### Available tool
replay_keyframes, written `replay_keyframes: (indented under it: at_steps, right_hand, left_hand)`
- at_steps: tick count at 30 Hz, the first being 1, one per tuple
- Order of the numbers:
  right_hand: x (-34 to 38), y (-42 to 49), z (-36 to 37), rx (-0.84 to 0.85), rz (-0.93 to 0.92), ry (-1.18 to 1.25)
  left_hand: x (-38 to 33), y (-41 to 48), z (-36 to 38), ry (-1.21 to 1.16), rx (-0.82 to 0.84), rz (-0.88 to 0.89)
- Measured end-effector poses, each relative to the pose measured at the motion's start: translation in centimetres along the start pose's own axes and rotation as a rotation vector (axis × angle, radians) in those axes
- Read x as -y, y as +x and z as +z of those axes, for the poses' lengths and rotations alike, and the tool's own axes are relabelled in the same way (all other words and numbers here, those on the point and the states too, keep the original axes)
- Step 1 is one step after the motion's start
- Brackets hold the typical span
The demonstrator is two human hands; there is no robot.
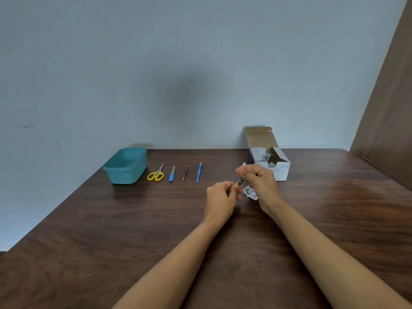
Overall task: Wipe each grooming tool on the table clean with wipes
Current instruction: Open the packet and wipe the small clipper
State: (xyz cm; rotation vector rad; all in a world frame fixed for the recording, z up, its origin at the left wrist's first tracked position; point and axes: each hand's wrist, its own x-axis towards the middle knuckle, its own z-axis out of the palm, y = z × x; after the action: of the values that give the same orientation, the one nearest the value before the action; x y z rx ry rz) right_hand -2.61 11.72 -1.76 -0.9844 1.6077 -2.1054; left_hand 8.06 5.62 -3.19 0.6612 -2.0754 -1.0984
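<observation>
Both my hands are raised just above the table, right of centre in the frame.

My left hand has its fingers curled around one end of a small metal nail clipper. The other end pokes out toward my right hand.

My right hand's fingers are curled in, with thumb and forefinger pinching a small white wipe that sticks up above the thumb. I cannot tell whether the wipe touches the clipper.

A torn sachet lies on the table just below my right hand, partly hidden by it.

Behind my right hand stands the box of swabs, lid flap up, with more sachets showing inside.

Left of centre, four tools lie apart in a row, each pointing away from me. From the left:
- yellow-handled scissors
- blue-handled nail file
- tweezers
- a slim blue-handled tool, whose tip is too small to make out

A teal plastic tub sits at the left end of the row, just beside the scissors.
</observation>
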Motion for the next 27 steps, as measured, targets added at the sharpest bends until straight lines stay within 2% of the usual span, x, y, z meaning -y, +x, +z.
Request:
replay_keyframes:
  at_steps: [8, 17, 27]
  right_hand:
    - [-0.1, 0.1, 0.0, 0.049, 0.058, 0.000]
    - [0.1, 0.4, 0.2, 0.028, 0.058, 0.149]
    - [-0.1, 0.7, -1.0, -0.155, 0.060, 0.145]
  left_hand:
    - [-0.1, -0.1, -0.1, 0.005, 0.007, 0.008]
    - [-0.2, -0.1, 0.0, -0.048, -0.019, -0.037]
    - [0.0, 0.0, -0.1, -0.215, -0.089, -0.107]
